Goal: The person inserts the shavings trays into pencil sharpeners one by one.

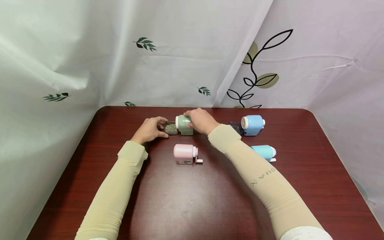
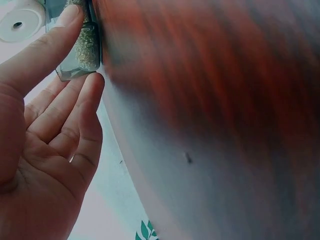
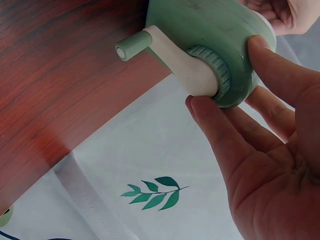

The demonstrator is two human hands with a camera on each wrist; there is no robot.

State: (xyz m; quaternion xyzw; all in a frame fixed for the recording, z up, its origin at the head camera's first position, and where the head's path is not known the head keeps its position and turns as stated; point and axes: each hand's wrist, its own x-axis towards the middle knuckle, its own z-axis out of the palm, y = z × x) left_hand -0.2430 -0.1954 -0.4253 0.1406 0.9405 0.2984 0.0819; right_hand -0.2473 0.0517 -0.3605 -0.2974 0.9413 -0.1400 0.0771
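A green crank pencil sharpener (image 1: pixel 184 126) stands near the table's back edge, its white front facing left. My right hand (image 1: pixel 202 120) grips its body, thumb and fingers on opposite sides; in the right wrist view the crank (image 3: pixel 187 65) points away from the hand. On the sharpener's left sits a clear shavings drawer (image 1: pixel 171 129) holding pale shavings. My left hand (image 1: pixel 150 129) pinches that drawer, with the thumb on one side and the fingertips on the other, as the left wrist view shows. Whether drawer and sharpener touch, I cannot tell.
A pink sharpener (image 1: pixel 183 151) stands nearer the front. Further right is a blue sharpener (image 1: pixel 253 125) with a dark clear drawer (image 1: pixel 235 126) beside it. Another light blue sharpener (image 1: pixel 264 152) is partly hidden by my right forearm. A white curtain (image 1: pixel 174 76) hangs behind the table.
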